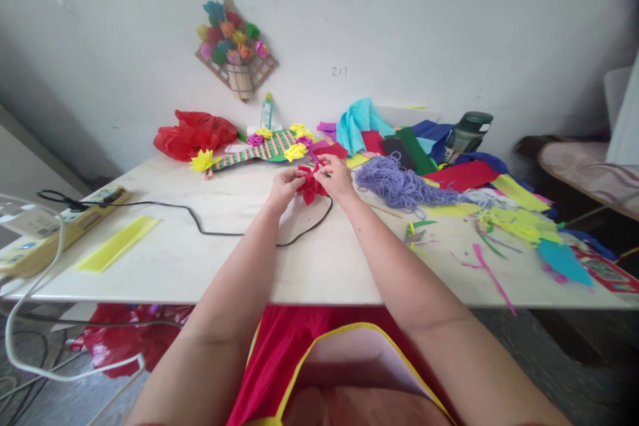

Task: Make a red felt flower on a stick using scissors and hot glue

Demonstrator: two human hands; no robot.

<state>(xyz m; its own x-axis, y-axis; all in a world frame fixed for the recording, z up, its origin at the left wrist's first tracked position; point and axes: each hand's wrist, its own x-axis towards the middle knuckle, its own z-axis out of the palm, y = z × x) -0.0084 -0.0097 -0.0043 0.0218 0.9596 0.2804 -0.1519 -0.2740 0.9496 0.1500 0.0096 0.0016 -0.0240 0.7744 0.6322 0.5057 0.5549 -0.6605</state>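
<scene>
Past red cloth (279, 359), left hand (284, 188), right hand (337, 178) pinch crinkled paper (309, 190).

We list a white wall (449, 13), scuffed, with a small handwritten mark (339, 71) above the worktop's far edge. We count one pale worktop (200, 259) set against that wall. Grey floor (539, 339) shows below its near right corner, and a low cushioned seat (589, 166) stands off its right edge. Light: soft, even.
</scene>
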